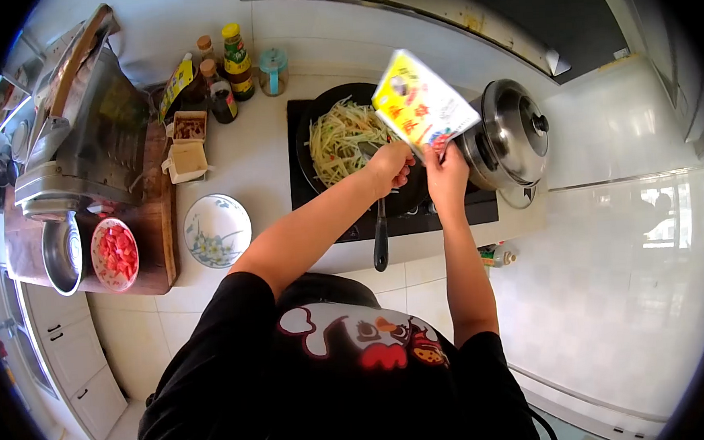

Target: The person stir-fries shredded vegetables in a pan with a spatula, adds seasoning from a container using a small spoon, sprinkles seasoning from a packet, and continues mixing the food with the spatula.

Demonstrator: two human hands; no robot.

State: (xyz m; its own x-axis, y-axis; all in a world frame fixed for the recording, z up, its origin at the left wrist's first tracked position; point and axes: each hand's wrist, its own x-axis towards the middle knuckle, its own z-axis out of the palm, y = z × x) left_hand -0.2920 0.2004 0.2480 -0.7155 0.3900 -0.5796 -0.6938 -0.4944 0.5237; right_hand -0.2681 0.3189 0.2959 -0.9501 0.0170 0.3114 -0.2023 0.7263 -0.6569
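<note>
A yellow-and-white seasoning packet point(424, 107) with red print is gripped near its lower edge by my right hand point(448, 178), tilted over the right side of the pan. My left hand point(391, 169) is closed beside the packet's lower corner, above the pan; what its fingers hold, if anything, is hidden. Beneath, a dark frying pan point(306, 162) contains pale shredded vegetables point(343, 136) with small reddish bits. A small grey metal piece point(368, 150) shows by my left knuckles, its kind unclear. Toward me extends a black handle point(381, 246).
Right of the pan stands a lidded steel pot point(515, 125). Leftward are a floral plate point(217, 228), a bowl of chopped red pieces point(117, 252), a metal bowl point(63, 252) and a wooden board point(163, 223). Sauce bottles point(237, 66) and a lidded glass jar point(274, 71) line the back.
</note>
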